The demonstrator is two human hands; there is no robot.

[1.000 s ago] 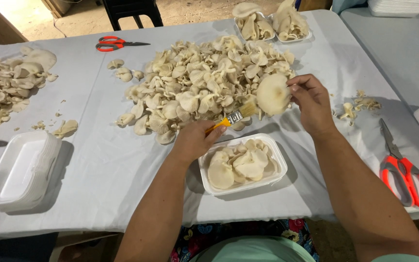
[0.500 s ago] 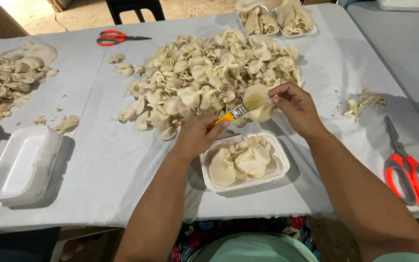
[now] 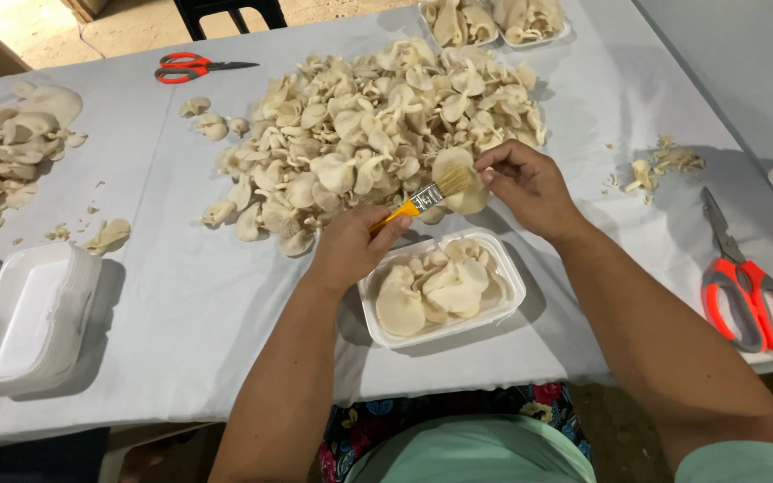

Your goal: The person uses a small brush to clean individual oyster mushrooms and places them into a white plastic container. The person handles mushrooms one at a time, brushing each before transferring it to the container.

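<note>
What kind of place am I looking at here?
Probably a small mushroom sorting and packing spot: a cloth-covered table with a big mushroom pile, foam trays stacked at one side, and scissors.

Orange-handled brush (image 3: 422, 204); cream mushroom (image 3: 458, 179) (white tray (image 3: 512, 284)).

Head camera, looking steeply down, close over table (image 3: 181, 304).

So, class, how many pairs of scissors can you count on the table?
2. One pair of red-handled scissors lies at the table's far left; an orange-and-grey-handled pair of scissors lies at the near right edge. Others could be outside the view.
</note>
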